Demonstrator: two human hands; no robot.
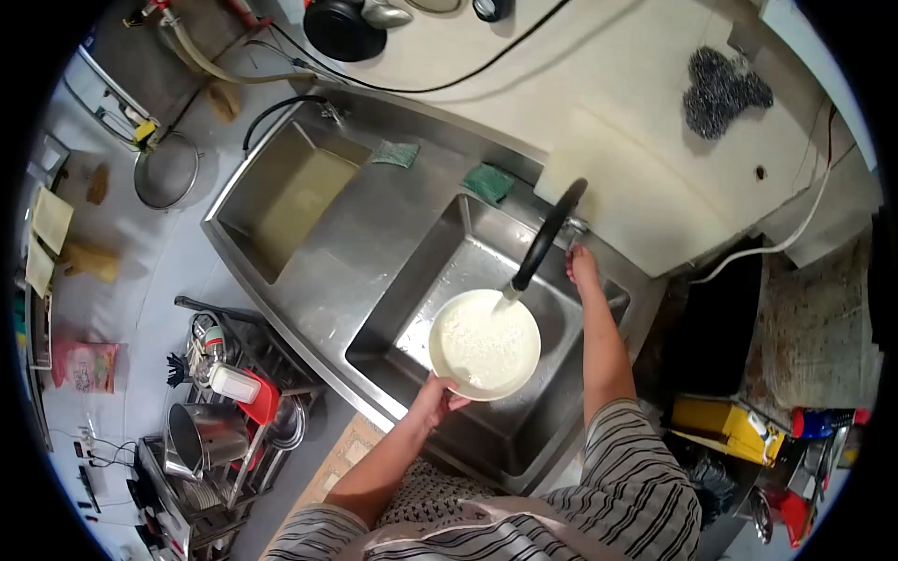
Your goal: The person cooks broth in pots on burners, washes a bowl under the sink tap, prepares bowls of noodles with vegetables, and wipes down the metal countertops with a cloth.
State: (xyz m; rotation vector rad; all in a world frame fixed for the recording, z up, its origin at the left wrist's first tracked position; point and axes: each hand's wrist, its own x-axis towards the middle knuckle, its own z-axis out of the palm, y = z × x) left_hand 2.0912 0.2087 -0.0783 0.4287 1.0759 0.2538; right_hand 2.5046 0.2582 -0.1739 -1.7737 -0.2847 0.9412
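My left hand point(437, 402) grips the near rim of a round cream-coloured bowl point(485, 344) and holds it over the right sink basin point(458, 252). Cloudy whitish liquid with bubbles fills the bowl; what lies under the surface I cannot make out. Water runs into it from a black hose faucet point(552, 229) that arches over the basin. At the faucet's base, my right hand point(581, 266) is closed around the small metal tap handle point(574, 232).
Murky water stands in the left basin point(297, 201). Green scouring pads point(488, 183) lie on the sink's back ledge. A steel-wool clump point(720, 92) hangs on the wall side. At left, a rack carries a metal pot point(208, 438) and a red container point(263, 397).
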